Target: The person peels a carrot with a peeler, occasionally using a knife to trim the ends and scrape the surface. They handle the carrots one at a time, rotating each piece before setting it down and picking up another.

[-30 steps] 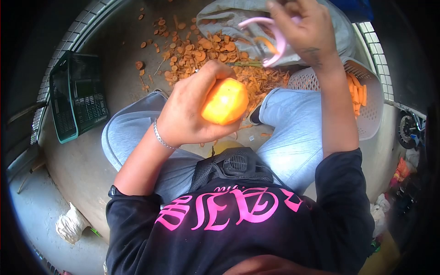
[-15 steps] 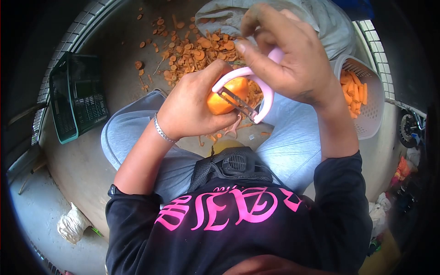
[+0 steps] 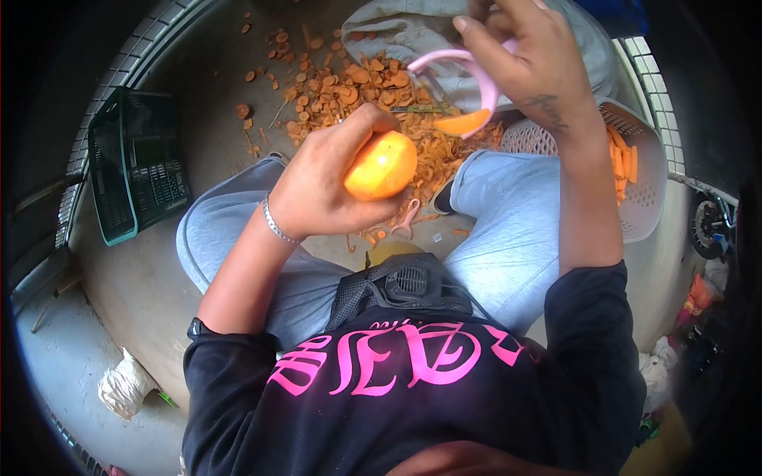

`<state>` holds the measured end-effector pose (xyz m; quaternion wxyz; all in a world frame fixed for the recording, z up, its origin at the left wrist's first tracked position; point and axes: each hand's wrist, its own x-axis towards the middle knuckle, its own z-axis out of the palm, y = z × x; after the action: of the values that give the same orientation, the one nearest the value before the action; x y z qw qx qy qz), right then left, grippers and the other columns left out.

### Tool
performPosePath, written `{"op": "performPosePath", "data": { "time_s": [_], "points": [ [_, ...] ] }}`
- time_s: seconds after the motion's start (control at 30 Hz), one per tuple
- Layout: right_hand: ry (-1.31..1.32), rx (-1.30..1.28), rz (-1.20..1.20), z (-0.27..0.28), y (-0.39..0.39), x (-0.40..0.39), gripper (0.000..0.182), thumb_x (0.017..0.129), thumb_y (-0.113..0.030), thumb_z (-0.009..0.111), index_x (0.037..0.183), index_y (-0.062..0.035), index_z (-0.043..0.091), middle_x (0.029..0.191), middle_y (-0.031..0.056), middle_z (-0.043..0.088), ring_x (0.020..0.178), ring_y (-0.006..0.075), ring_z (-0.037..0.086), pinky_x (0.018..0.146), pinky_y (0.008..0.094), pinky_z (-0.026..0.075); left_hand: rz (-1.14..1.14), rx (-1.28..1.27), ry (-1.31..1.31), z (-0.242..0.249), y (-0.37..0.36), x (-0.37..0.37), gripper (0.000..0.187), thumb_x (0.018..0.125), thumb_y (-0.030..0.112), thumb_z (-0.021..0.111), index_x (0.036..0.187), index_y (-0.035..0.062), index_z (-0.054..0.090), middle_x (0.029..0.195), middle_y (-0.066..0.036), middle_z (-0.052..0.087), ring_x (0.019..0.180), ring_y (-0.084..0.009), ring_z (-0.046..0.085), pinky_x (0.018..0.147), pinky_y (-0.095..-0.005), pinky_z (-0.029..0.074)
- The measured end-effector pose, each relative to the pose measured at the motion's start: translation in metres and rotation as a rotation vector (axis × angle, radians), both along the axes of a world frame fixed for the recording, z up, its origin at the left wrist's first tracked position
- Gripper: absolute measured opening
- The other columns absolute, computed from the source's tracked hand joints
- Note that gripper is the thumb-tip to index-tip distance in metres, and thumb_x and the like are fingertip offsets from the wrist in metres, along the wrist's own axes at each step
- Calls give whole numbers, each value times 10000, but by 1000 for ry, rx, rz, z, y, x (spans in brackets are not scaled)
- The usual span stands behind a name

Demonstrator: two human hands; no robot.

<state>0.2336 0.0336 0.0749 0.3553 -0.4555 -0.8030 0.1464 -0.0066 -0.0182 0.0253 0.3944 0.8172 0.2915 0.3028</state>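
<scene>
My left hand [image 3: 329,178] is wrapped round a peeled orange vegetable [image 3: 382,166], whose rounded end faces up. Higher and to the right, my right hand [image 3: 528,59] grips a pink peeler [image 3: 486,79] by its handle. An orange strip [image 3: 463,123] hangs at the peeler's blade, apart from the vegetable. Beneath both hands, a heap of orange peels and round slices [image 3: 349,89] lies on the floor. A second pink peeler [image 3: 409,216] lies on the floor between my legs.
A green crate [image 3: 135,166] stands at the left. To the right, a pale perforated basket [image 3: 647,174] holds orange sticks [image 3: 623,163], partly behind my right forearm. A grey sack [image 3: 397,36] lies beyond the heap. A white bundle [image 3: 125,385] is at the lower left.
My right hand has moved up and away with the peeler, which has left the vegetable and now carries an orange strip. My left hand has barely moved; more of the vegetable shows.
</scene>
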Motion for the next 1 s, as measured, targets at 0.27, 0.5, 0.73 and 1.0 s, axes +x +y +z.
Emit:
{"op": "performPosePath", "data": {
  "time_s": [0.27,0.5,0.73,1.0],
  "points": [
    [50,50,222,1,-18,-20,159,793,-138,635,876,-26,559,648,98,549,576,270,563,560,346,407,-16,-111,7,-2,4,5,509,639,177,743,1076,21,536,873,-169,624,799,-366,643,709,-404,519],
    [-117,-18,144,1,-28,-29,183,813,-198,643,917,-62,578,595,42,541,589,222,467,646,331,371,-2,-153,36,0,4,7,493,650,187,741,1076,29,551,857,-165,631,794,-370,647,695,-404,520],
    [-51,120,178,-7,-6,-13,129,800,-123,608,815,-19,533,654,109,562,568,291,565,561,355,413,1,-63,-17,-3,6,2,486,639,173,760,1043,23,535,830,-154,604,759,-355,629,678,-371,504],
    [402,-542,-306,-31,11,2,305,964,-370,532,979,-69,577,731,21,610,506,148,526,497,329,434,94,-184,54,4,9,4,560,647,227,828,1056,2,518,877,-104,592,809,-195,597,752,-309,477]
  ]
}}
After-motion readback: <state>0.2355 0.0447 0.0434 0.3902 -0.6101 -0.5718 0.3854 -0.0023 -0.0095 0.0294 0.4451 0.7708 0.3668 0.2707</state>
